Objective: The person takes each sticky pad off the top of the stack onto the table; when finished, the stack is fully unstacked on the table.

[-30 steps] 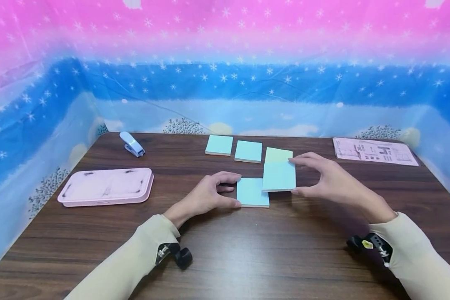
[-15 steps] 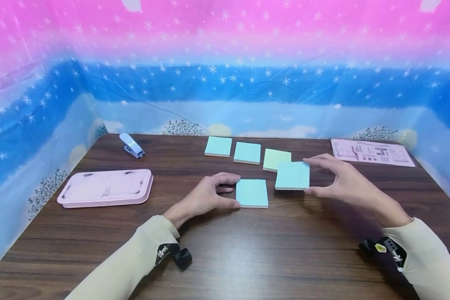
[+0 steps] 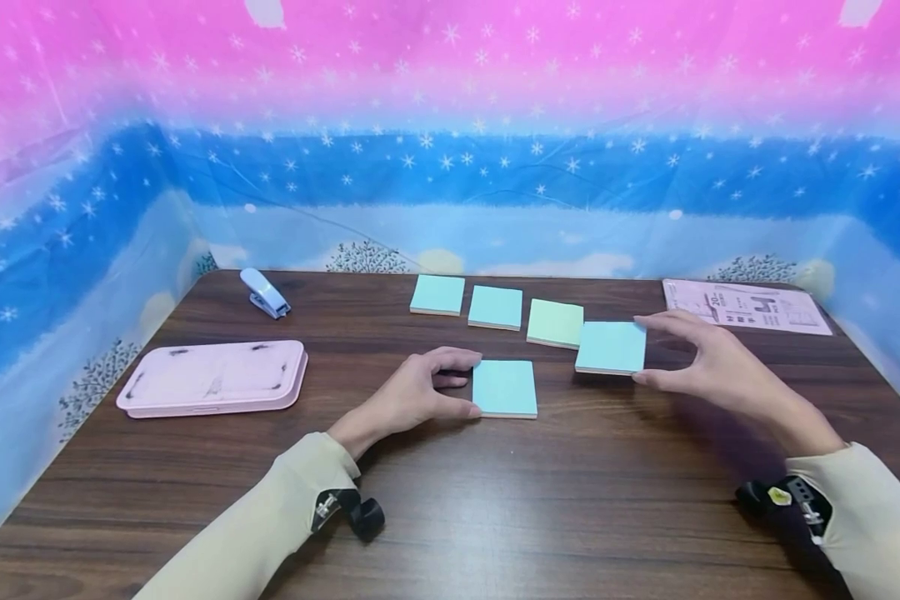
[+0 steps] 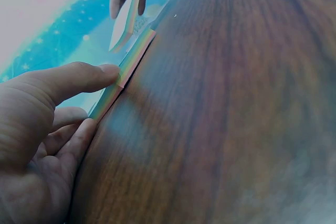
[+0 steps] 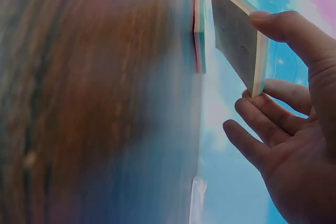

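Observation:
My left hand (image 3: 423,385) pinches the left edge of a mint-green sticky note pad (image 3: 505,388), which lies on the table. In the left wrist view the pad's side (image 4: 137,59) shows coloured layers, the thumb on its near edge. My right hand (image 3: 727,362) grips another mint-green sticky note pad (image 3: 609,347) by its right side, between thumb and fingers. That pad hangs above the table, its grey underside (image 5: 233,38) visible in the right wrist view. Behind lie two mint-green pads (image 3: 437,294) and a yellow-green pad (image 3: 555,322) in a slanting row.
A pale blue stapler (image 3: 265,292) stands at the back left of the wooden table (image 3: 495,517). Nearer on that side lies a pink case (image 3: 213,375). At the back right is a flat pink printed packet (image 3: 746,306). A patterned cloth (image 3: 450,167) encloses the table's back and sides.
My right hand has carried its pad to the right, off the left hand's pad and away from in front of the yellow-green one. The left hand has stayed in place.

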`<action>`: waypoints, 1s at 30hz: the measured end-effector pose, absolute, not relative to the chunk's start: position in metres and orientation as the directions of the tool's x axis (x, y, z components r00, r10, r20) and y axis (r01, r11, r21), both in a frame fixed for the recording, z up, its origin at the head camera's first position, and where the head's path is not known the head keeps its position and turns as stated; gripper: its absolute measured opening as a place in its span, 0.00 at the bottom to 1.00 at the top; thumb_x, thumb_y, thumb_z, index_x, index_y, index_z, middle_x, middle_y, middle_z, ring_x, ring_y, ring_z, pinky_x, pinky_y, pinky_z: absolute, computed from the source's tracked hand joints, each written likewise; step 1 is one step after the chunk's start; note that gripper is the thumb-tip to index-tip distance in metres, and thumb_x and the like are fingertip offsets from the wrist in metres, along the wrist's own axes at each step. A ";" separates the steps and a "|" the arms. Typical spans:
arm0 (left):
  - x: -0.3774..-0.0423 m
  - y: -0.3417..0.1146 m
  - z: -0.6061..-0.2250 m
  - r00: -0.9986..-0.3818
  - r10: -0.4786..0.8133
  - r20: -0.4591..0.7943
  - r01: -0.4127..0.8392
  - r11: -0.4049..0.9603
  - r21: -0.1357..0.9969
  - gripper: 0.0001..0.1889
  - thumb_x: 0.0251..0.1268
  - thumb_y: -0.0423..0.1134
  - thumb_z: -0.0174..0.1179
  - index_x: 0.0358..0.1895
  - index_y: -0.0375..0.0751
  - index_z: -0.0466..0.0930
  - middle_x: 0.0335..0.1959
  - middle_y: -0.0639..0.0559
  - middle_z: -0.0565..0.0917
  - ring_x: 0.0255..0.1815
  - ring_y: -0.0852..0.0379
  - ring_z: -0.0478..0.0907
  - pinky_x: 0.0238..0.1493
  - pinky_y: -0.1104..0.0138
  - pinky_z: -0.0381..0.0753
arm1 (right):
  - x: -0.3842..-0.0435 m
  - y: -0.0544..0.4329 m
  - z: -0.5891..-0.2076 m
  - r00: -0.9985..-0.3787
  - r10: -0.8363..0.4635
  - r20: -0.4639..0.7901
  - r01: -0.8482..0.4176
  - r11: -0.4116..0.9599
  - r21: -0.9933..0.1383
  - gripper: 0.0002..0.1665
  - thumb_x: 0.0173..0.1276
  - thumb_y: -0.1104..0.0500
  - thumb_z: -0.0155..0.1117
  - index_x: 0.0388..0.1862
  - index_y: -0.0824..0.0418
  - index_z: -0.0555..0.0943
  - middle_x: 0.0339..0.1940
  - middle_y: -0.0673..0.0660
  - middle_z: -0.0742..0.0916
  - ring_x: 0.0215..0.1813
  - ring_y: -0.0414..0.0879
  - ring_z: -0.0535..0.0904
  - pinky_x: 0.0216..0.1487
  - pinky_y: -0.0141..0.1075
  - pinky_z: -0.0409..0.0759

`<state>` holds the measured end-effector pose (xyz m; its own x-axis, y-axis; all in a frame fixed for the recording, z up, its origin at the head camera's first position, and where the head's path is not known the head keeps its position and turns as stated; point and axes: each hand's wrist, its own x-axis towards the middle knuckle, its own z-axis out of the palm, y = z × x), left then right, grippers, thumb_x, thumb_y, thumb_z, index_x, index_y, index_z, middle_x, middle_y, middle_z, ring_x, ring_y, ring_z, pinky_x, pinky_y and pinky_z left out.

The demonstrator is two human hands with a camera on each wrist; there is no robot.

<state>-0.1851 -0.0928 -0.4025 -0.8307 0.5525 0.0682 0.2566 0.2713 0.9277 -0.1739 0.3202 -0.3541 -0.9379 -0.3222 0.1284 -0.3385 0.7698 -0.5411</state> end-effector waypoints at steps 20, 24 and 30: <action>-0.184 -0.092 -0.403 -0.833 0.550 0.059 0.254 0.285 0.924 0.36 0.59 0.31 0.79 0.73 0.33 0.76 0.73 0.43 0.76 0.64 0.43 0.82 0.63 0.65 0.83 | -0.180 0.332 -0.367 -0.953 -0.288 0.096 -0.294 0.796 -0.530 0.48 0.64 0.41 0.82 0.77 0.60 0.75 0.77 0.70 0.73 0.76 0.72 0.66 0.71 0.73 0.64; -0.185 -0.092 -0.403 -0.833 0.550 0.063 0.256 0.281 0.925 0.37 0.59 0.31 0.79 0.73 0.34 0.76 0.73 0.44 0.76 0.65 0.44 0.82 0.63 0.65 0.83 | -0.180 0.333 -0.367 -0.956 -0.280 0.088 -0.283 0.799 -0.530 0.48 0.64 0.40 0.81 0.77 0.59 0.75 0.77 0.70 0.73 0.78 0.72 0.63 0.72 0.73 0.62; -0.185 -0.092 -0.402 -0.833 0.549 0.063 0.257 0.285 0.923 0.37 0.59 0.31 0.79 0.73 0.33 0.76 0.73 0.43 0.76 0.65 0.43 0.82 0.64 0.65 0.83 | -0.181 0.335 -0.371 -0.955 -0.291 0.061 -0.274 0.781 -0.561 0.48 0.66 0.41 0.80 0.77 0.62 0.74 0.74 0.69 0.77 0.73 0.70 0.72 0.71 0.69 0.68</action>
